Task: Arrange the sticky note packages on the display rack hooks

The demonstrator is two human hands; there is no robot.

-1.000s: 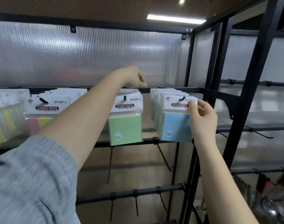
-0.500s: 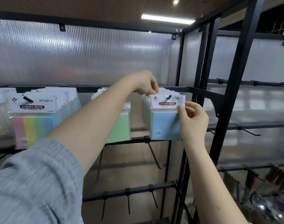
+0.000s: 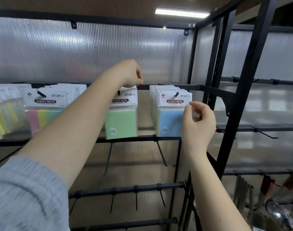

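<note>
Squaring the blue pack [image 3: 170,121] on its hook [image 3: 176,94]: right hand [image 3: 198,124] pinches its edge, left hand [image 3: 129,74] curled above the green pack [image 3: 121,124]; next, let go

Both arms reach up; left hand [image 3: 129,75] and right hand [image 3: 198,121] fingers curled.

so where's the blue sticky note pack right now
In the head view the blue pack hangs front-most on the top row's rightmost hook, right of the green pack, with the right hand at its right edge.
</note>
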